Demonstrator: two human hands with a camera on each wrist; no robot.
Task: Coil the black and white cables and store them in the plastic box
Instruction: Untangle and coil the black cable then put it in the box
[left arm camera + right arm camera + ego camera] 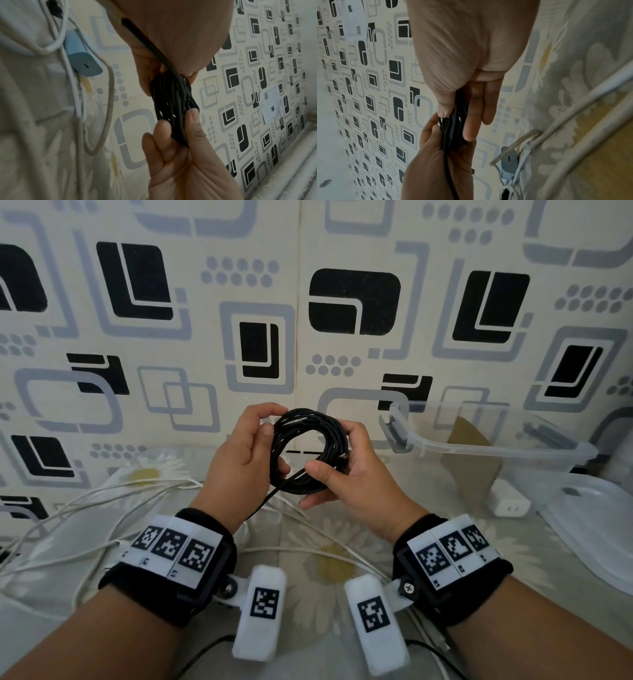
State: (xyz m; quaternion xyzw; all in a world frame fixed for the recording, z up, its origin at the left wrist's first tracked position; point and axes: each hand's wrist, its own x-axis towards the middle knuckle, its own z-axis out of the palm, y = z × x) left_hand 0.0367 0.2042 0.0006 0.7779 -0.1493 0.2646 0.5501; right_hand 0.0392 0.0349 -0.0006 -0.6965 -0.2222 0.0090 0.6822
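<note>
Black cable (310, 451): wound into a multi-turn ring, held in the air between both hands, above the flowered cloth (329, 570); one loose tail hangs down from the ring
Left hand (239, 455): fingers and thumb curled round the left side of the ring
Right hand (346, 475): thumb and fingers pinching the lower right strands together
White cable (102, 501): uncoiled, spread loosely on the cloth below and to the left
Plastic box (496, 440): clear, open, standing to the right, apart from both hands
Handling, judged: light, limp, springy; turns likely to fan out if released
Grasp point, judged: across the whole bundle, where the tail leaves the ring
</note>
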